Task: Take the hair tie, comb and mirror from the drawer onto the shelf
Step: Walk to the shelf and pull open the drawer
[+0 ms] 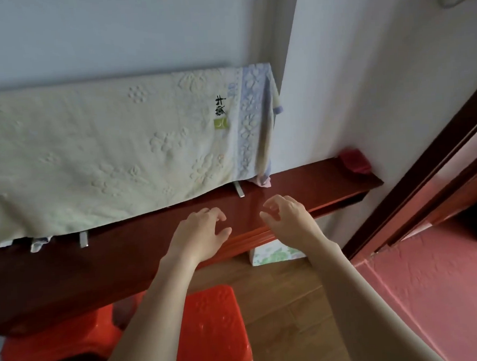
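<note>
Shelf point(302, 184) of glossy dark red wood, left hand point(200, 234) and right hand point(288, 217) above, fingers loosely spread, empty.

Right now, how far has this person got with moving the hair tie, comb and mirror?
Nothing looks done: the dark red shelf shows no hair tie, comb or mirror on its bare part. In hand: nothing. The left hand and right hand are both open and empty, above the shelf's front edge. No drawer is in view, so all three items appear still to fetch.
</note>
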### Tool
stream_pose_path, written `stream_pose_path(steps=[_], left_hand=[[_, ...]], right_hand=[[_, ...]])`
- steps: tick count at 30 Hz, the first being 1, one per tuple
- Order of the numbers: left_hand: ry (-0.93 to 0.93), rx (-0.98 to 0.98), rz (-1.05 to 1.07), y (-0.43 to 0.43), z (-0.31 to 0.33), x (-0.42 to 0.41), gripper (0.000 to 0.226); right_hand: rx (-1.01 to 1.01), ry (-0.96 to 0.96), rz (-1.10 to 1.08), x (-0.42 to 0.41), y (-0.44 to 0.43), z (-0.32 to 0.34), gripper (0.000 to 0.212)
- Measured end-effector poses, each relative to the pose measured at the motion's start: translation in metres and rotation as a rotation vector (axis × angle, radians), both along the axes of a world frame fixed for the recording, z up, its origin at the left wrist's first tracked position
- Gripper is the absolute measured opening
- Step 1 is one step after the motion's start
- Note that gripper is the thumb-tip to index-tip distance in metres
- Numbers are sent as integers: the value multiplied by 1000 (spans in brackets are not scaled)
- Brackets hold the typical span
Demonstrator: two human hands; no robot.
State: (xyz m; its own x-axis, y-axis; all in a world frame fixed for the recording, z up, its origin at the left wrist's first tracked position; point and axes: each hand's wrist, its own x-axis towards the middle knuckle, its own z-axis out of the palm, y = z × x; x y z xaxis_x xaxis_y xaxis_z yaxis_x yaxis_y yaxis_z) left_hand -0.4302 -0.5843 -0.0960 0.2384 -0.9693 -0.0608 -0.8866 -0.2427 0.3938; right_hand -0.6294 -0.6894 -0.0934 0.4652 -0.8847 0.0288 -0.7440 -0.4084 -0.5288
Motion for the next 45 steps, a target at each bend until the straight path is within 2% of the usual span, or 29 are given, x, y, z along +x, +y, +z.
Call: stream_pose_path(steps=[12, 21, 25, 29, 33, 35, 39, 41, 42, 45], left_hand=[[4, 60, 305, -68, -19, -3, 38], [148, 176, 418, -97, -82, -10, 29], [386, 167, 498, -98, -130, -14, 25], [655, 173, 589, -94, -182, -31, 42], [1155, 213, 842, -89, -230, -36, 57], [1321, 188, 967, -88, -245, -35, 67], [1566, 12, 1195, -94, -258, -34, 85], [1642, -70, 1254, -98, -260, -34, 93], [1646, -96, 1264, -100, -262, -34, 94], [1494, -31, 1262, -105, -268, -33, 87]], right_hand=[[112, -33, 326, 41, -118, -43, 32], [316, -95, 305, 68, -138, -104, 26], [491, -132, 156, 72, -129, -145, 29], [798, -251, -98, 60, -119, -200, 29], [1034, -361, -367, 50, -110, -248, 25], [1160, -465, -476, 49, -109, -265, 19], [1307, -702, -637, 55, -115, -283, 26], [1372, -797, -709, 58, -117, -289, 25], [1411, -842, -747, 59, -117, -292, 30], [1501, -945, -832, 61, -115, -303, 60]])
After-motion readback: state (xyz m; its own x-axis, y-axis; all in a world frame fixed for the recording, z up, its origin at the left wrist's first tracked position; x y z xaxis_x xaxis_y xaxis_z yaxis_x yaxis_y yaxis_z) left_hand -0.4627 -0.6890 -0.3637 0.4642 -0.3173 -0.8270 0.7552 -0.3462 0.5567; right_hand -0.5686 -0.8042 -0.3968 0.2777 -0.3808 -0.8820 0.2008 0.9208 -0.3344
